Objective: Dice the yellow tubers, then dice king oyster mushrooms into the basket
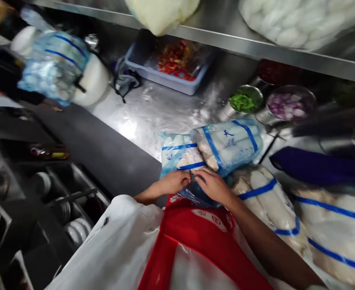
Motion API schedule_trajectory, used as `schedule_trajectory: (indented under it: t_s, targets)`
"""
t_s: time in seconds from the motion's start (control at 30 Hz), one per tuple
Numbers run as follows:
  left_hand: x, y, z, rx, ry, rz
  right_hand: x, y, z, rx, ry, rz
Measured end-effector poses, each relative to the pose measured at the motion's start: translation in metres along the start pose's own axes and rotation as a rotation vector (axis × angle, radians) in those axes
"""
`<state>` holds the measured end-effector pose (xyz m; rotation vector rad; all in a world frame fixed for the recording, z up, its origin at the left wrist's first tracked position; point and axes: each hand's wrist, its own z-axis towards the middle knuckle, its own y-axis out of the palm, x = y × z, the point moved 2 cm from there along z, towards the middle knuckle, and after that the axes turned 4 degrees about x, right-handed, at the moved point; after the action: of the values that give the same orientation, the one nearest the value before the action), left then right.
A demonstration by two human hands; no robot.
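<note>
In front of my red apron lies a clear plastic bag point(182, 151) with blue bands, holding thick pale stalks that look like king oyster mushrooms. Its near end is gathered up at my fingers. My left hand point(175, 182) pinches this end from the left, and my right hand point(211, 184) pinches it from the right, the fingertips of both almost meeting. A second bag of mushrooms point(230, 141) rests against the first, just beyond my right hand. Loose bluish plastic hangs below my hands over the apron's top.
More banded bags point(265, 193) lie to the right, near a dark purple object point(319, 165). Metal pots hold chopped greens point(242, 102) and purple onion point(287, 106). A blue tub point(165, 78) stands at the back beneath a steel shelf point(234, 42). Stacked dishes point(77, 231) sit lower left.
</note>
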<state>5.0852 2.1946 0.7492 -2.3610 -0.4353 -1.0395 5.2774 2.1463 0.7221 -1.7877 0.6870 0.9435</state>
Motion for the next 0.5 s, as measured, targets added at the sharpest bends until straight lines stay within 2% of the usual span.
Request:
schedule_trajectory:
  t_s: [0.13, 0.2, 0.3, 0.4, 0.5]
  targets:
    - [-0.039, 0.026, -0.03, 0.108, -0.208, 0.202, 0.037, 0.007, -0.001, 0.189, 0.037, -0.057]
    - [-0.059, 0.03, -0.045, 0.266, -0.368, 0.2, 0.05, 0.014, -0.002, 0.253, 0.047, -0.104]
    - [-0.078, 0.036, -0.059, 0.524, -0.547, 0.039, 0.048, 0.031, -0.007, 0.309, -0.094, -0.199]
    - [-0.083, 0.046, -0.06, 0.648, -0.572, -0.099, 0.039, 0.05, -0.012, 0.291, -0.205, -0.258]
    - [-0.087, 0.046, -0.065, 0.737, -0.576, -0.14, 0.038, 0.058, 0.001, 0.263, -0.112, -0.268]
